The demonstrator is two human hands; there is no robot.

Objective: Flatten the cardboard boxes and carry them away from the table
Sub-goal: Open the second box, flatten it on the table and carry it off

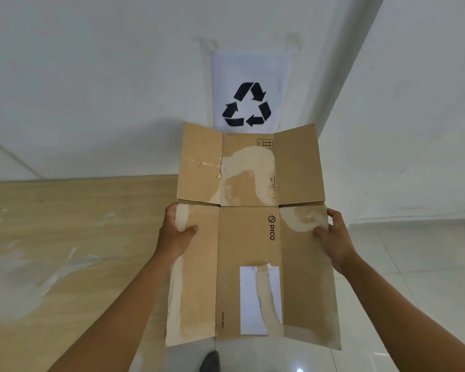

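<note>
A flattened brown cardboard box [249, 237] is held out in front of me, flaps spread, with torn paper patches, a "PICO" print and a white label near its lower middle. My left hand [176, 232] grips its left edge, thumb on top. My right hand [333, 237] grips the right edge the same way. The box hangs in the air above the floor, its far flaps reaching toward the wall.
A white sheet with a black recycling symbol [249, 103] is taped to the white wall straight ahead. A light wooden board [65, 237] lies at the left. Glossy white floor tiles [414, 277] spread to the right. A dark shoe tip [210, 362] shows below.
</note>
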